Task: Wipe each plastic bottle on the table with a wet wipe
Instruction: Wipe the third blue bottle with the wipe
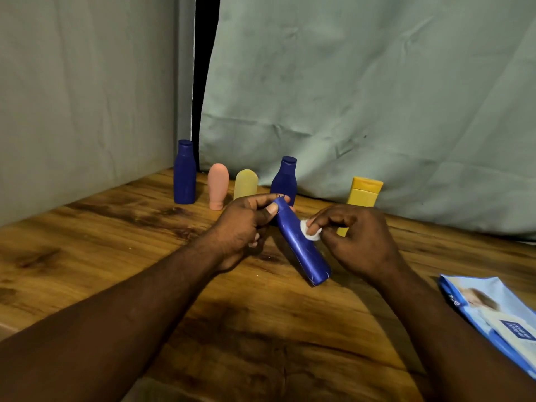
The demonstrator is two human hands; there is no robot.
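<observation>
I have the blue bottle point(301, 248) tipped on a slant near the middle of the table point(87, 242), cap end far and left, base near and right. Whether the base touches the wood I cannot tell. My left hand point(246, 227) grips it at the cap end, fingers and thumb curled round the neck, which I judge steadies it and leaves the long side bare for cleaning. My right hand point(356, 239) pinches a small wadded wipe point(309, 231) in its fingertips and presses it to the bottle's upper right side. Along the far edge, before the grey cloth point(362, 91), stand a tall blue bottle point(184, 172), a pink tube point(218, 185), a pale yellow tube point(245, 184), a short blue bottle point(285, 178) and an orange bottle point(364, 192), the last partly hidden behind my right hand. None blocks a stroke down the side. The pack of wipes point(493, 317) lies near right.
</observation>
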